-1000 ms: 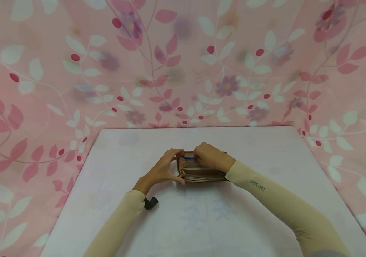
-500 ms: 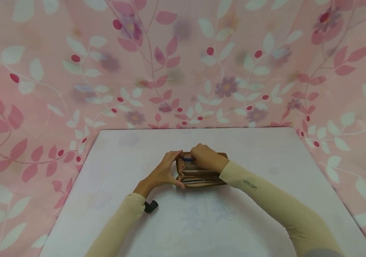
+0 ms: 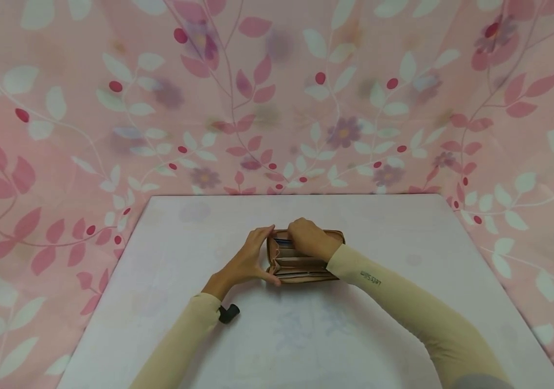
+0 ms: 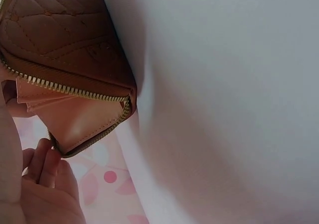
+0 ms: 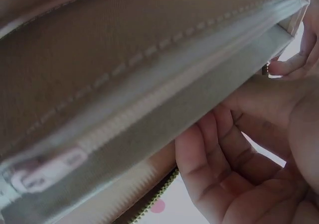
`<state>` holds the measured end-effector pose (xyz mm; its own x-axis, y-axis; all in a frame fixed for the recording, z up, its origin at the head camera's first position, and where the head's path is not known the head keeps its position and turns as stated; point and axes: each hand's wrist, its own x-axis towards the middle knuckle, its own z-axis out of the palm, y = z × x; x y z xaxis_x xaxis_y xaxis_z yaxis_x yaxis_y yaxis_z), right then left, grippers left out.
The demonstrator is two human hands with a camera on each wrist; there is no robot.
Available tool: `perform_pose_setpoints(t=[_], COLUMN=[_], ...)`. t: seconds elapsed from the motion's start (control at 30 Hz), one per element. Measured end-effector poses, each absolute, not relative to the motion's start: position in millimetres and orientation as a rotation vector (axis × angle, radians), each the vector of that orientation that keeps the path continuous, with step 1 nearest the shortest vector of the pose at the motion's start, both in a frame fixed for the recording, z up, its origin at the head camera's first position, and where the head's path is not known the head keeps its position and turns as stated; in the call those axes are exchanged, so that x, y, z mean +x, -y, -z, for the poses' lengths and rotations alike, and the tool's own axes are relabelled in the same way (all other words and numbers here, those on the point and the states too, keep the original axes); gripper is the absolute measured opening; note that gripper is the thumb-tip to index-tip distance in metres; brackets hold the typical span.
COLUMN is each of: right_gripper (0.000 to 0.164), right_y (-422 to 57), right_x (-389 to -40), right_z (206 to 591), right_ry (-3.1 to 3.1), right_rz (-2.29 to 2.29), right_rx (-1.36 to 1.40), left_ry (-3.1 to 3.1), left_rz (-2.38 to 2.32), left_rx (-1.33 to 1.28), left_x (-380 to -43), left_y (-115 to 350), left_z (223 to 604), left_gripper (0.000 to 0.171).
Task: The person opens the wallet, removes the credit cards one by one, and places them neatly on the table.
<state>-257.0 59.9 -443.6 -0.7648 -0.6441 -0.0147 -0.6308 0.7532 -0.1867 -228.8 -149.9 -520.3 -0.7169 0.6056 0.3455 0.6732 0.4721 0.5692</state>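
Observation:
A brown zip-around wallet (image 3: 306, 262) stands wide open on the table, its pleated compartments facing up. My left hand (image 3: 247, 259) holds its left end, thumb at the near edge and fingers at the far edge. The left wrist view shows the quilted outside of the wallet (image 4: 60, 30) and its brass zip. My right hand (image 3: 308, 236) reaches into the far section, beside a blue card-like strip (image 3: 284, 242). In the right wrist view the right hand's fingers (image 5: 199, 169) are curled; their tips disappear behind a divider, so I cannot tell what they pinch.
The white-covered table (image 3: 277, 335) extends all round the wallet. Behind it hangs a pink leaf-patterned cloth (image 3: 267, 108). A black wrist camera (image 3: 229, 313) is strapped at the left sleeve. A zipped inner pocket (image 5: 99, 139) crosses the right wrist view.
My right hand and forearm have shifted slightly left inside the wallet, and less of the blue strip shows. The left hand keeps its hold on the wallet's left end.

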Motion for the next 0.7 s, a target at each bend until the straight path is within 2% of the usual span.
perform_pose_setpoints(t=[0.4,0.57,0.7], right_gripper=[0.006,0.009,0.019], right_y=[-58,-56,-55], right_x=[-250,-243,-241], right_z=[440,440,438], right_ry=[-2.934,-2.961,-2.955], right_rz=[0.116,-0.027,-0.122], right_rx=[-1.006,-1.002,-1.043], left_ry=[2.596,2.586,2.561], left_rz=[1.059,1.018,0.976], left_rx=[-1.167,-1.205,-1.225], left_x=[-230,-230,-230], left_y=[151,150,149], left_z=[518,517,516], left_gripper=[0.141,0.141,0.141])
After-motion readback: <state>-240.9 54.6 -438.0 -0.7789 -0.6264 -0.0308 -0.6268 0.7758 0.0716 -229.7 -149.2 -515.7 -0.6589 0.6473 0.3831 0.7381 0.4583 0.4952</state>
